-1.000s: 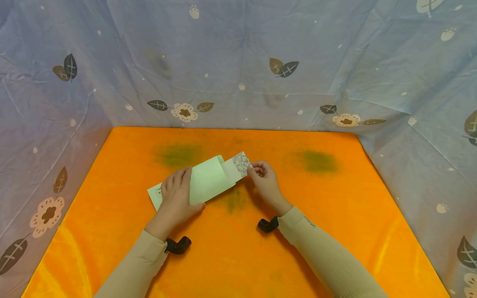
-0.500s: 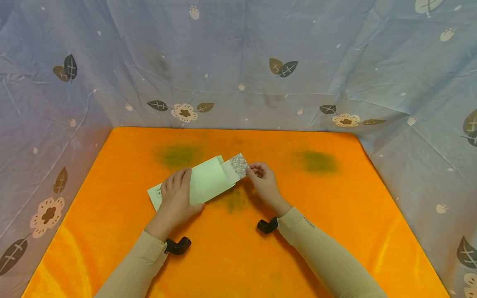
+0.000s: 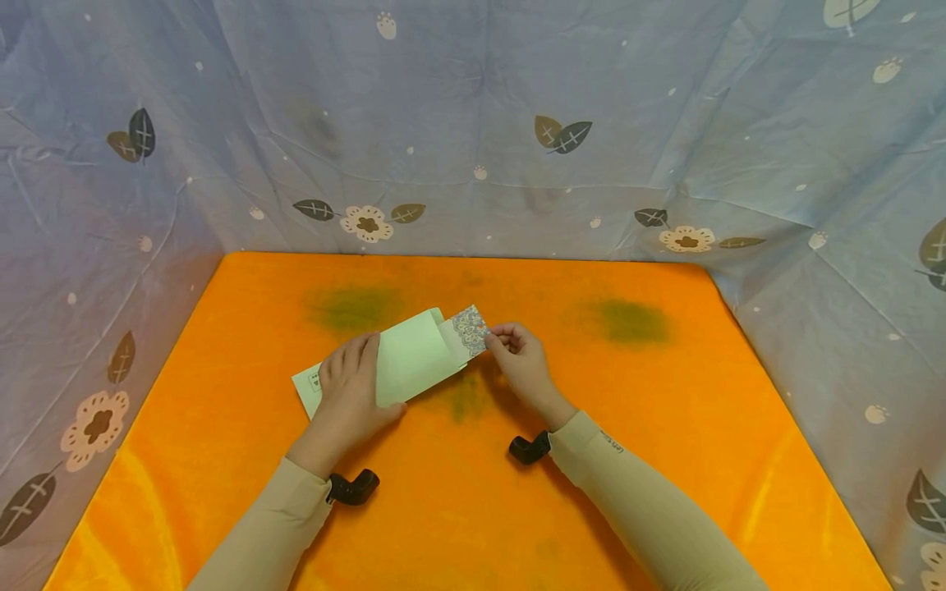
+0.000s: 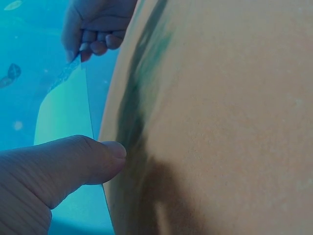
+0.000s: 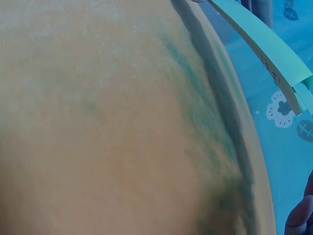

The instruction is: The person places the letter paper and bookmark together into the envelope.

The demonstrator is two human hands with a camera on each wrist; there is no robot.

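A pale green envelope (image 3: 417,357) lies slanted in front of me, its mouth toward the right. From that mouth sticks a white card (image 3: 469,332) with a grey-blue lacy pattern on its outer end; the rest of it is hidden inside. My left hand (image 3: 349,396) holds the envelope's left half, fingers across the top, thumb by the near edge. In the left wrist view this thumb (image 4: 83,159) crosses the envelope. My right hand (image 3: 523,361) pinches the card's outer corner between thumb and forefinger. The right wrist view shows the envelope (image 5: 269,46) raised above the cloth.
An orange cloth (image 3: 458,525) with a few greenish patches covers the table. Blue-grey curtains (image 3: 473,107) printed with leaves and flowers rise behind and at both sides. A black wrist camera (image 3: 355,487) juts from the left sleeve, another black camera (image 3: 529,448) from the right.
The card has slid a little left and farther into the envelope, with my right hand moving along. My left hand and the envelope stay in place.
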